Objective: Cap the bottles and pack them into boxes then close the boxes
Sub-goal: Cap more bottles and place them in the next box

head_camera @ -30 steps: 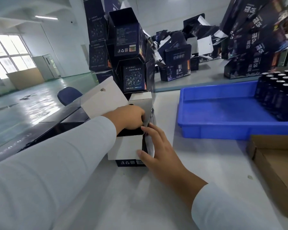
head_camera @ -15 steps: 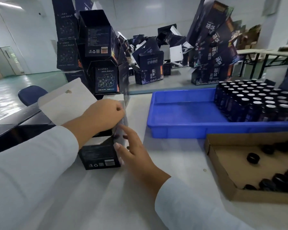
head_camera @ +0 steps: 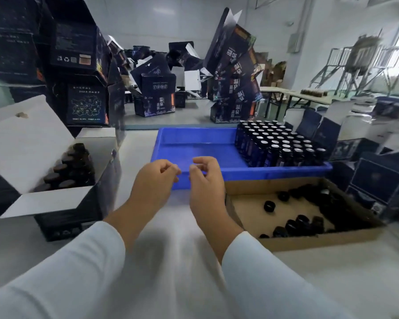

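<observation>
Both our left hand and right hand hover empty, fingers loosely curled, above the blue tray's near rim. Uncapped bottles crowd its right end; the open box at the table's left edge half-hides capped bottles, and blurred caps lie in the cardboard tray.

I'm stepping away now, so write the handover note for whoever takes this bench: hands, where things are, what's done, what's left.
Left hand and right hand: both empty, fingers loosely curled, above the white table's middle.
Open dark printed carton, far left: capped bottles inside, flaps up.
Blue plastic tray: uncapped dark glass bottles at its right end.
Shallow brown cardboard tray: loose black caps.
Done: one carton at least partly loaded.
Left: close it, cap and pack the rest.
</observation>
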